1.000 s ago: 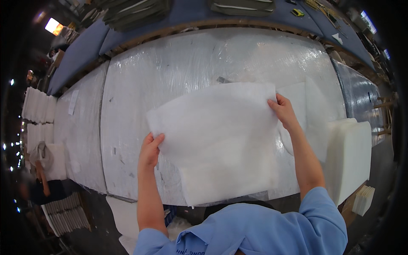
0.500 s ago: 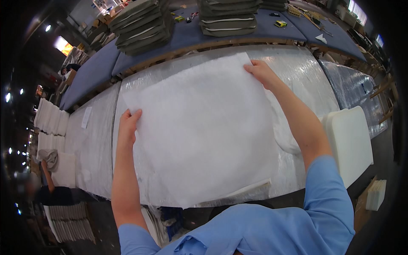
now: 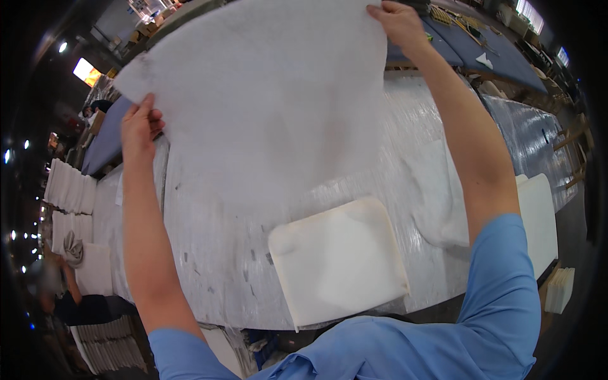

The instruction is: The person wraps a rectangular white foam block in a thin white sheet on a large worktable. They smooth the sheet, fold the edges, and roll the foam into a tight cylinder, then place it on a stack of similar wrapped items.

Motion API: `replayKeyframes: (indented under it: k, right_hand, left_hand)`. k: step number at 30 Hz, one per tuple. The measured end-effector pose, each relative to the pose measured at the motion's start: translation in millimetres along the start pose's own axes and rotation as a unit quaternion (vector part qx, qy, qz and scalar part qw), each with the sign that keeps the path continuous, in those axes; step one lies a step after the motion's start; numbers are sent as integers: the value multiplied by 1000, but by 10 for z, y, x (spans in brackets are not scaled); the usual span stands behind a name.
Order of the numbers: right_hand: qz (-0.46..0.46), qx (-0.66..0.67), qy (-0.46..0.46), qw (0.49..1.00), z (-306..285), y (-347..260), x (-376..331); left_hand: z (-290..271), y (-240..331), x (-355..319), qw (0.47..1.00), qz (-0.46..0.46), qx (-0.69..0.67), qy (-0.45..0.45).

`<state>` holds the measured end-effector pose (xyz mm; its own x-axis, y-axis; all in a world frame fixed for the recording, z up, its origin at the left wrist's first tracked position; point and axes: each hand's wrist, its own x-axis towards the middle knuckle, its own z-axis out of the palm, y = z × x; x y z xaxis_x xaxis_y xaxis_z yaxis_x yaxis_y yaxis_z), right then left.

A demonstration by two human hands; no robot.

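Position: one head-worn view, looking from above the person's chest.
Direction: forward and down over the plastic-wrapped table (image 3: 209, 278), toward the blue benches (image 3: 506, 57) beyond it.
Nearness: close; the blue shirt (image 3: 405, 348) fills the lower edge and both forearms rise from it.
Foreground: the white sheet (image 3: 266, 95), held up by the left hand (image 3: 140, 123) and the right hand (image 3: 399, 22), covers much of the upper field.
Distortion: fisheye; the table edges bend toward a dark rim.
Shared scene: only one view, so no overlap.
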<state>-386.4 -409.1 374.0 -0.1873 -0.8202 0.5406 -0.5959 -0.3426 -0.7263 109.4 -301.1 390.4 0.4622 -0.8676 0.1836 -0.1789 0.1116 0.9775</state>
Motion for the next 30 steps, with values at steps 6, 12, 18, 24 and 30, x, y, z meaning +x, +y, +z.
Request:
replayKeyframes:
  k: [6, 12, 18, 24, 30]
  right_hand:
    - [122, 168, -89, 974, -593, 201, -1300]
    - [307, 281, -220, 883, -1335, 828, -3385]
    - [472, 278, -351, 759, -1555, 1121, -4653]
    - [602, 166, -384, 680, -1382, 1617, -5295]
    - [492, 23, -268, 828, -1104, 1653, -5662]
  left_hand:
    - [-695, -526, -1264, 997, -7, -65, -35]
    - [-1445, -1471, -3271, 962, -210, -159, -72]
    - [-1470, -2074, -4213, 894, -393, -97, -189]
    - [-1435, -2811, -4619, 840, -398, 156, -332]
    - [-1265, -2947, -4703, 834, -529, -35, -155]
